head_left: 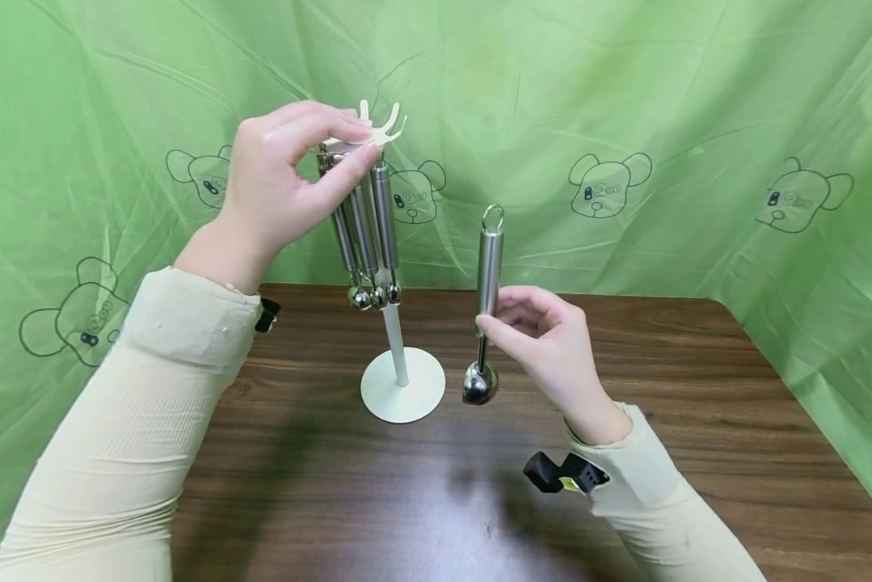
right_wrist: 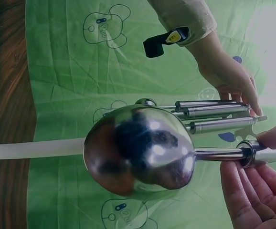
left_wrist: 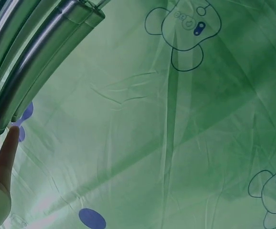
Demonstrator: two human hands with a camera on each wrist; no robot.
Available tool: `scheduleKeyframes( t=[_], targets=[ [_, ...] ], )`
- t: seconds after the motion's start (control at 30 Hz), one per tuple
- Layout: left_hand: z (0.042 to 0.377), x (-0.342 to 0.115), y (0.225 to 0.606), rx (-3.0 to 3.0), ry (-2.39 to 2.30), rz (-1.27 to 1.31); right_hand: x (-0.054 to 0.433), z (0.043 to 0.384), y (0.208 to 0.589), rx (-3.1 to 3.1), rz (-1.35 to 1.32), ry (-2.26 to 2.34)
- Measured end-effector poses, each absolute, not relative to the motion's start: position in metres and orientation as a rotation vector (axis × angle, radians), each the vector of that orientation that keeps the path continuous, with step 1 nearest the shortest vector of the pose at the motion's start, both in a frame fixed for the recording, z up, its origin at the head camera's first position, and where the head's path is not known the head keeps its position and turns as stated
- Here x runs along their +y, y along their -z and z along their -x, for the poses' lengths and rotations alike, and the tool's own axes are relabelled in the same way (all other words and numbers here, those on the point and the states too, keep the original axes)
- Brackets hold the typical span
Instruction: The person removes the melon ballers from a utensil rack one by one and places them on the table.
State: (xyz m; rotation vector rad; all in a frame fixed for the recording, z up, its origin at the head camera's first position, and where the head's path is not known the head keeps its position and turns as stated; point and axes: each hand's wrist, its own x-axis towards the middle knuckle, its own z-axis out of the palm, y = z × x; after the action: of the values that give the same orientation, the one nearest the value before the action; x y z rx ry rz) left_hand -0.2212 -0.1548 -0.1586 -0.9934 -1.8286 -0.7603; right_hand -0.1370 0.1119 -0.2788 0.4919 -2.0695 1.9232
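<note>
A steel scoop (head_left: 490,271) with a ring at its top hangs upright from my right hand (head_left: 555,352). Thumb and fingers pinch it low on the handle, above the rounded bowl (right_wrist: 138,152), which looms large in the right wrist view. To its left stands a white hook stand (head_left: 395,339) with a round base. My left hand (head_left: 275,174) pinches the stand's hooked top between thumb and fingers. Several smaller steel scoops (head_left: 383,214) hang from it, bowls down, just below that hand. Their handles (left_wrist: 42,64) fill a corner of the left wrist view. The held scoop is apart from the stand.
Both stand and hands are over a dark wooden table (head_left: 697,404). Behind and at the sides hangs a green curtain (head_left: 523,97) printed with bear faces. A black wrist camera (head_left: 566,473) sits on the right sleeve, another (head_left: 267,315) on the left.
</note>
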Motion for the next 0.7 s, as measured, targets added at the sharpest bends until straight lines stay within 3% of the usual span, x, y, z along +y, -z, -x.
scheduleKeyframes(
  t=[0.7],
  targets=[
    [0.224,-0.154,0.161,-1.790,0.747,1.005,0.125,0.128,0.319,-2.183,-0.241,-2.036]
  ],
)
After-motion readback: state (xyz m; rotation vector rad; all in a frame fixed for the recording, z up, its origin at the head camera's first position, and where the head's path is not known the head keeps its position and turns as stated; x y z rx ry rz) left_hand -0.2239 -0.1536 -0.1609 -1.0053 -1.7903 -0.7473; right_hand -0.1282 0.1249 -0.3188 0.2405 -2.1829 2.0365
